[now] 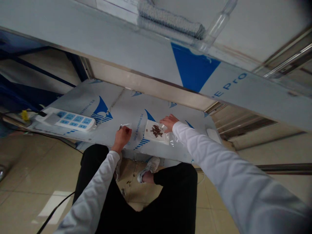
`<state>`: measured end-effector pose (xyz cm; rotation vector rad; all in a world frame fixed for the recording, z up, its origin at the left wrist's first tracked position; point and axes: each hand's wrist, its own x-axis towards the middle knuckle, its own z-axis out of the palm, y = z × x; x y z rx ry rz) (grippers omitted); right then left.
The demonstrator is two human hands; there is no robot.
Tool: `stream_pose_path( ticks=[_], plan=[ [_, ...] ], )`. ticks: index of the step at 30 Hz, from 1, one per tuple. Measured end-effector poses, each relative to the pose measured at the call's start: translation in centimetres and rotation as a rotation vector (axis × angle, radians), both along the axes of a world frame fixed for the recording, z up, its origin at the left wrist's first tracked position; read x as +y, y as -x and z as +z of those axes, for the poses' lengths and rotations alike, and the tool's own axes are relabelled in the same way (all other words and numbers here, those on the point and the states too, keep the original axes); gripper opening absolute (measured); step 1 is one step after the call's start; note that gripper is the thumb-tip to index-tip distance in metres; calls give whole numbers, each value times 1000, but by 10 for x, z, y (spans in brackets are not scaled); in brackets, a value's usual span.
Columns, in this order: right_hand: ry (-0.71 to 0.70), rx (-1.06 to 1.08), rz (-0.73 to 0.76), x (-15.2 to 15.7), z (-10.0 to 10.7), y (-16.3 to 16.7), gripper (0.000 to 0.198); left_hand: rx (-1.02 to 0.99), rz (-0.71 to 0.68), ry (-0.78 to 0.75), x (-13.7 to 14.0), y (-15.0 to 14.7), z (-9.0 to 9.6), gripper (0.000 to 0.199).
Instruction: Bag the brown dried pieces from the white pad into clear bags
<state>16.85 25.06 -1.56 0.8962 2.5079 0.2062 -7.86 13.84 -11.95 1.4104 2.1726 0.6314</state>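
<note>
My left hand (122, 136) is closed, its fingers curled together over the filmed metal shelf. A small piece of clear plastic (126, 125), perhaps a bag, lies right by its fingertips; what the fingers pinch is too small to make out. To the right, a white sheet or flat packet (162, 140) carries a loose pile of small brown screw-like pieces (156, 131). My right hand (170, 123) rests at the packet's right edge, fingers apart and slightly bent, beside the pile. Crinkled clear plastic (172, 140) shows below that hand.
A white power strip (73, 119) with blue sockets lies on the left of the low metal shelf (117, 107). Above and ahead runs a higher metal bench edge (146, 48), with a grey cloth (170, 21) and a clear tube (218, 27) on top. A black cable (56, 208) crosses the floor.
</note>
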Motion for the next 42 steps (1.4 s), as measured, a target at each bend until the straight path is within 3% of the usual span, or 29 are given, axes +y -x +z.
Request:
stream_pose_path(
  ticks=[5, 10, 13, 16, 22, 25, 28, 31, 33, 35, 38, 42],
  plan=[
    [-105, 354, -342, -22, -7, -67, 59, -36, 0, 31, -5, 3, -10, 27],
    [-314, 477, -836, -55, -49, -116, 65, -37, 18, 30, -11, 0, -4, 26],
    [-293, 515, -890, -67, -81, -114, 72, -18, 45, 14, -18, -3, 10, 29],
    [-270, 523, -920, -71, -106, -106, 65, -4, 65, 1, -27, -2, 29, 31],
    [-227, 484, -1026, -70, -131, -111, 73, 12, 109, -48, -41, 0, 60, 33],
    [-271, 549, -1038, -68, -125, -117, 89, -80, 143, -135, -45, -3, 67, 34],
    [-330, 688, -1006, -75, -105, -115, 97, -317, 157, -260, -48, -15, 72, 36],
    [-318, 1043, -958, -99, -75, -91, 90, -556, 124, -346, -51, -35, 77, 36],
    [-174, 1388, -855, -124, -53, -59, 76, -644, 88, -370, -55, -52, 81, 34],
    [99, 1662, -808, -148, -35, -22, 53, -687, 23, -374, -61, -68, 83, 31],
    [363, 1828, -852, -171, -20, 24, 35, -723, -122, -353, -75, -85, 84, 26],
    [635, 1928, -937, -186, -22, 35, 29, -751, -220, -311, -95, -91, 84, 22]
  ],
)
